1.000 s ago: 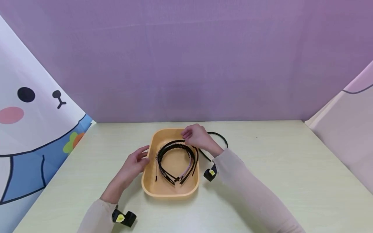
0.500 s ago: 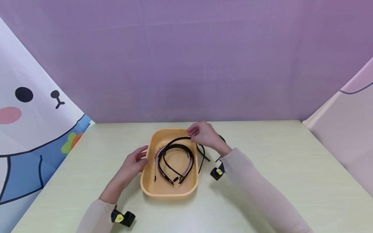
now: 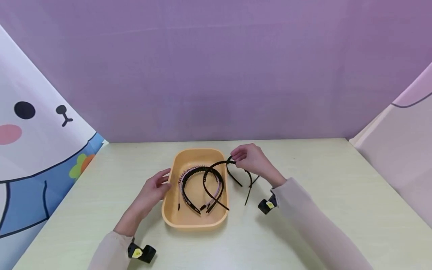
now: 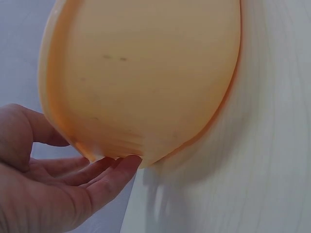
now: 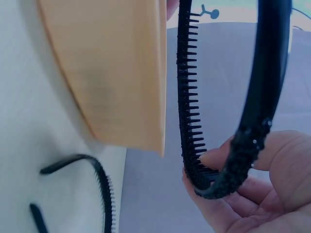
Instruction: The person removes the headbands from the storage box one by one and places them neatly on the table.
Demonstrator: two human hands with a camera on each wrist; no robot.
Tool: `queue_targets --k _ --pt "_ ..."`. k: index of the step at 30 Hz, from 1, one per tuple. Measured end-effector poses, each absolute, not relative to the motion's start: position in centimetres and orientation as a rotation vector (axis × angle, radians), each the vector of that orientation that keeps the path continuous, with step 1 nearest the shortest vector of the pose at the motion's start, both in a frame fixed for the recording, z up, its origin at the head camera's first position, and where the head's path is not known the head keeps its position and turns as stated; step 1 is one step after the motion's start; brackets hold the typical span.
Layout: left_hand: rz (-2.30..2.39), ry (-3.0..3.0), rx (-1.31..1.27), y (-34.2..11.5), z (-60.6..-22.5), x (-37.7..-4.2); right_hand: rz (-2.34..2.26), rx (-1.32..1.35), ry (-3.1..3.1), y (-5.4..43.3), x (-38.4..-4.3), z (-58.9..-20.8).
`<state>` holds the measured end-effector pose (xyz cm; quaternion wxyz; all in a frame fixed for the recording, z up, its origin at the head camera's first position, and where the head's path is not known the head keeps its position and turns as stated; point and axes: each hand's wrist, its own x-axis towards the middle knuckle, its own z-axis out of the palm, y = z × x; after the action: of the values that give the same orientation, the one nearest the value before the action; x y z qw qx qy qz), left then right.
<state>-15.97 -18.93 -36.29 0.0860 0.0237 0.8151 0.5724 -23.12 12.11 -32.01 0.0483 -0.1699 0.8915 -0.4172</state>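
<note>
My right hand (image 3: 251, 159) pinches a black headband (image 5: 186, 92) at the top of its arch. The headband has comb teeth inside and small shiny beads on its band; one end overlaps the tray in the head view, the other hangs to the right. With thumb at the rim and fingers along the outer wall, my left hand (image 3: 154, 190) holds the left side of a pale orange tray (image 3: 195, 226). Inside it lie several nested headbands (image 3: 185, 183), black ones and a pinkish-purple one. Another black toothed headband (image 5: 103, 180) lies on the table, partly behind my right hand.
The tray stands on a pale wood-grain table (image 3: 327, 187). A purple cloth backdrop (image 3: 216, 75) rises at the table's far edge, with printed cartoon cloth (image 3: 44, 157) to the left and a pale cloth (image 3: 401, 142) on the right.
My right hand has moved right, from over the tray to beyond its right rim, drawing the black headband off the nested ones. My left hand keeps its hold on the tray.
</note>
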Motion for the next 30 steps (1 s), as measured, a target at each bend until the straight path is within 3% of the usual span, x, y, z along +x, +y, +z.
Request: queue_targets --k 30 --pt "1.696 2.421 0.064 -18.9 -36.3 -16.3 -1.311 -0.408 2.782 18.2 -20.9 -34.4"
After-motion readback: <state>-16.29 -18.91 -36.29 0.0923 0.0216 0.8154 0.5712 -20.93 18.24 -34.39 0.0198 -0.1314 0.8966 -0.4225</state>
